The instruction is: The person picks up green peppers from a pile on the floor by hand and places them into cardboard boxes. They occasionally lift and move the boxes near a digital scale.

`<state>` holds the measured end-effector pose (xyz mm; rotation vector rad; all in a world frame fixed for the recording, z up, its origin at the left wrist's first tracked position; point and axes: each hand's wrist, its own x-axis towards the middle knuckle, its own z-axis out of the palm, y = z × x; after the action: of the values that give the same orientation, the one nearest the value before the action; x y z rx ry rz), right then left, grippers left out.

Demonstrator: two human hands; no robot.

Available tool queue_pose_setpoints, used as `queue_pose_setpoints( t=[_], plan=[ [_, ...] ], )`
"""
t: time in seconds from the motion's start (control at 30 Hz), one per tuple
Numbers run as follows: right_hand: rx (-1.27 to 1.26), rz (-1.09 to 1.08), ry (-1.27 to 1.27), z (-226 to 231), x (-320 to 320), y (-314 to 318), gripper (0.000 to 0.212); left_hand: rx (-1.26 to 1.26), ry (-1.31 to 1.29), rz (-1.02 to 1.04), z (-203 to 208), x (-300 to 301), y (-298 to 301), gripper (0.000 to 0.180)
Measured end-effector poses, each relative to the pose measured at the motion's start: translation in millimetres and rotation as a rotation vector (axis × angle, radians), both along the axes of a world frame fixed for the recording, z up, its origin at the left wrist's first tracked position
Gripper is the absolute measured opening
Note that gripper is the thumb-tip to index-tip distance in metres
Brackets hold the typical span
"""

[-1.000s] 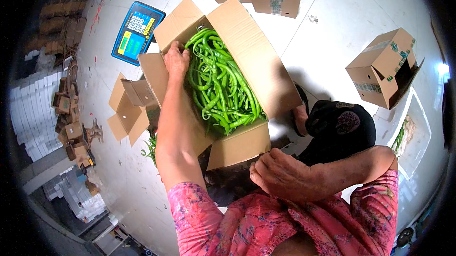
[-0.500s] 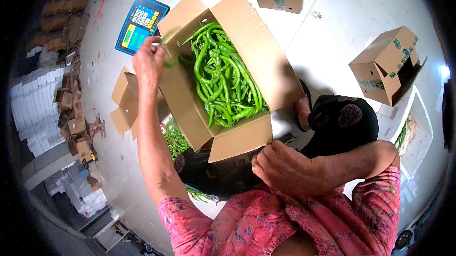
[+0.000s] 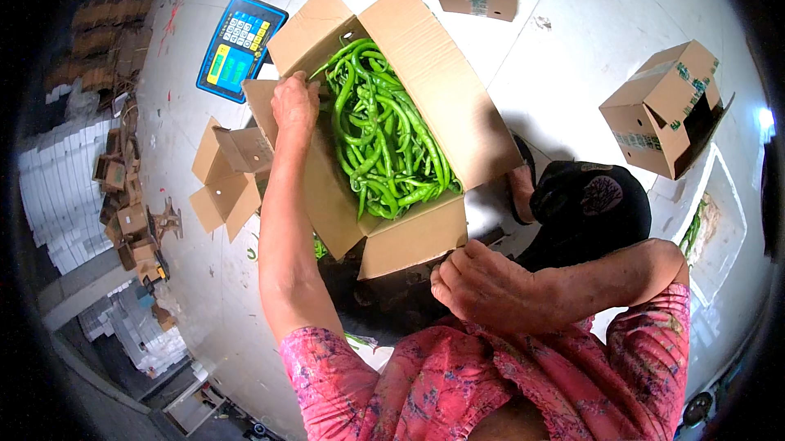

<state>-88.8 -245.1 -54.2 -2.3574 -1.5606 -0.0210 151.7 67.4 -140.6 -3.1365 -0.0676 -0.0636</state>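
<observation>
Left hand [image 3: 296, 103] is resting at the left edge of the open carton [image 3: 446, 94], where green peppers [image 3: 386, 134] are lying piled inside; cannot tell whether it is gripping any. Right hand [image 3: 486, 287] is hanging curled closed beside the near flap [image 3: 413, 250].

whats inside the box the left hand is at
Long green chili peppers lie heaped in the open cardboard box; the upper ones cover whatever lies beneath.
</observation>
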Motion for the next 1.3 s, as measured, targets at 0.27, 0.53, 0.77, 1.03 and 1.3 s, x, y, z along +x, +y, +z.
queue_pose_setpoints(
  t=[0.27, 0.53, 0.77, 1.03, 1.3],
  plan=[
    [0.004, 0.010, -0.007, 1, 1, -6, 0.024, -0.290, 0.257, -0.017, 10, -30, -27, 0.031],
    [0.002, -0.009, -0.033, -1, -5, -9, 0.023, -0.345, 0.213, -0.045, 35, -40, -6, 0.031],
    [-0.023, 0.054, -0.015, 0, -1, -5, 0.025, 0.073, 0.213, -0.021, 21, -17, 5, 0.035],
    [-0.047, 0.012, -0.019, -2, -2, -4, 0.022, 0.138, 0.322, -0.024, -27, 1, -28, 0.030],
    [-0.149, 0.066, 0.086, 2, 2, -3, 0.023, -0.079, 0.096, -0.103, -14, -23, -6, 0.028]
  ],
)
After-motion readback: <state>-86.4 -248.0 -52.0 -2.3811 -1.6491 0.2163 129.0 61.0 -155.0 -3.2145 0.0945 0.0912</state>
